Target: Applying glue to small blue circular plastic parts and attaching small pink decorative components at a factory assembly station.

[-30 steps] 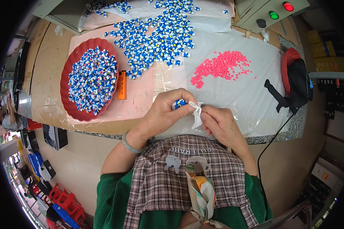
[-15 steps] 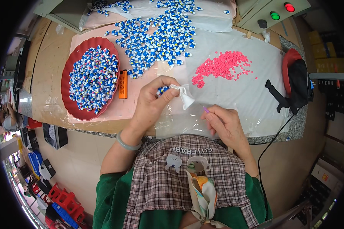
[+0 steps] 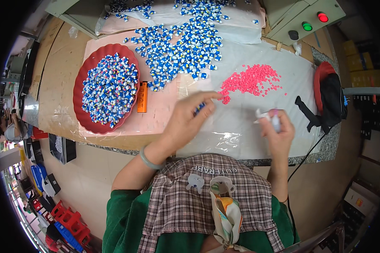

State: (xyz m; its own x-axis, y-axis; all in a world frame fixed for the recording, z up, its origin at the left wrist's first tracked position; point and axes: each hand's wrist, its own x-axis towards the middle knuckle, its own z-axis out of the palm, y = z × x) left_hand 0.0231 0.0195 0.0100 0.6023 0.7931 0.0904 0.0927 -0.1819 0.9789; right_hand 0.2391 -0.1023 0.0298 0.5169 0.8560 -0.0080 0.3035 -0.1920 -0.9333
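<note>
My left hand (image 3: 189, 120) is curled around a few small blue-and-white pieces (image 3: 199, 108). Its index finger stretches out to the near-left edge of a scattered heap of tiny pink pieces (image 3: 253, 79); whether the fingertip touches one is unclear. Over the right part of the white sheet, my right hand (image 3: 279, 133) grips a small pale translucent bottle (image 3: 276, 123) with a purple part at its top. White cloth or tissue (image 3: 261, 114) sticks out beside it, at the same hand's fingers. Motion blurs this hand somewhat.
A red scalloped tray (image 3: 78, 99) full of blue-and-white pieces stands at left, beside an orange cylinder (image 3: 142, 98). Many more such pieces (image 3: 183, 50) spread across the back. At right lies a black cloth item (image 3: 331, 99) over a red dish. A box with lit buttons (image 3: 307, 27) stands behind.
The white cloth has passed from my left hand to my right. My right hand has moved right and up with the purple-tipped bottle; my left has moved right, toward the pink pieces.
</note>
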